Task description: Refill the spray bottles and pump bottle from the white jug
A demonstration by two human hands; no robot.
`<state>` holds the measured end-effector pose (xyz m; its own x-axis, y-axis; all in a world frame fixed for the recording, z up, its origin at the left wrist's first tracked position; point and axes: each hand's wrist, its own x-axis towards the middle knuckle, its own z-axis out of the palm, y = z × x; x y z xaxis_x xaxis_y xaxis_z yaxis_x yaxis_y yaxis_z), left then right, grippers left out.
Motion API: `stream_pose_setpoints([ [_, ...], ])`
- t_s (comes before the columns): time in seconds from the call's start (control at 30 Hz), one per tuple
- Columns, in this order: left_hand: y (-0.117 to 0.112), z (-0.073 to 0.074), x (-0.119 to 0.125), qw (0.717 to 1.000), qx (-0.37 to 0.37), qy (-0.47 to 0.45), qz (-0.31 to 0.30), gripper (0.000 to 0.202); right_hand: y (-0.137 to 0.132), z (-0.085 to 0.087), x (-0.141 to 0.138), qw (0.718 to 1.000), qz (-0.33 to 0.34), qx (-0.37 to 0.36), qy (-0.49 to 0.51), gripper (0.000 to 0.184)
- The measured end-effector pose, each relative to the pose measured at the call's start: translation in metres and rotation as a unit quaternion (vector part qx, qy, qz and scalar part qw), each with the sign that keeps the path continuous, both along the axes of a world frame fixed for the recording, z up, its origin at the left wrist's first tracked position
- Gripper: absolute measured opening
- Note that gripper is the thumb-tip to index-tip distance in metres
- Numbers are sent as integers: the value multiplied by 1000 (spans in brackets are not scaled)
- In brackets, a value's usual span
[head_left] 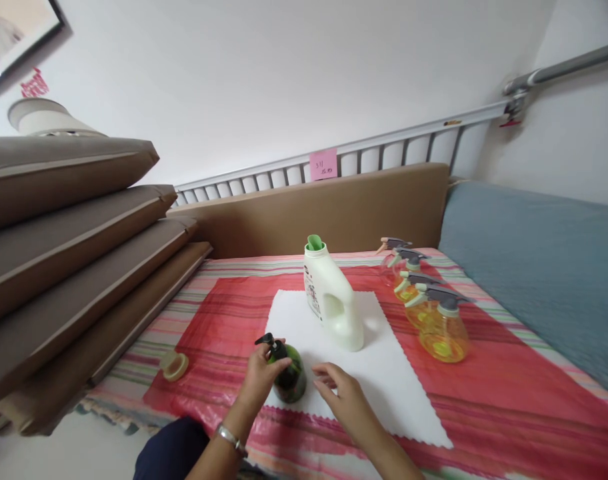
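A dark green pump bottle with a black pump head stands on a white scallop-edged mat. My left hand grips it around the neck, with the thumb across the front. Just right of the bottle, my right hand is apart from it, fingers loosely extended and holding nothing. Behind both hands a pale white-green jug stands upright, a handle opening in its side. Its cap is off, and a green spout shows at its mouth.
Several spray bottles with yellow liquid line the right side of the red plastic sheet. A round cap lies at left. Stacked brown cushions rise on the left; a blue-grey cushion borders the right.
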<state>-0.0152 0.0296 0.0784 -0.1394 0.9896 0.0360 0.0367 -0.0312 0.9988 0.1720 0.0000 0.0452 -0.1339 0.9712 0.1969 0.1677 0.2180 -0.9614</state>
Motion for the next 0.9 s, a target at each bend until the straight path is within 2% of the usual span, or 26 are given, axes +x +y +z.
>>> stream_pose_setpoints([
  [0.17, 1, -1, -1, 1000, 3, -2, 4, 42, 0, -5, -10, 998, -6, -57, 38, 20],
  [0.27, 0, 5, 0, 1000, 0, -6, 12, 41, 1, -13, -15, 992, -18, -103, 75, 24],
  [0.37, -4, 17, 4, 1000, 6, -13, 20, 40, 1, -16, -19, 979, -32, -155, 128, 37],
  [0.47, -9, 37, 12, 999, 10, -40, 11, 41, -4, -8, -21, 960, -19, -192, 201, 48],
  [0.53, -14, 51, 19, 998, 8, -63, -11, 40, -8, 1, -21, 923, 32, -229, 308, 49],
  [0.63, -22, 69, 30, 995, 7, -79, -54, 37, -14, 11, -20, 821, 145, -282, 475, 49],
  [0.7, -28, 78, 36, 994, 5, -78, -78, 37, -17, 14, -18, 778, 188, -291, 524, 52],
  [0.77, -34, 86, 39, 992, 4, -78, -99, 37, -19, 15, -16, 760, 199, -290, 546, 52],
  [0.9, -43, 95, 38, 986, 24, -99, -129, 48, -23, 20, -14, 753, 185, -272, 570, 44],
])
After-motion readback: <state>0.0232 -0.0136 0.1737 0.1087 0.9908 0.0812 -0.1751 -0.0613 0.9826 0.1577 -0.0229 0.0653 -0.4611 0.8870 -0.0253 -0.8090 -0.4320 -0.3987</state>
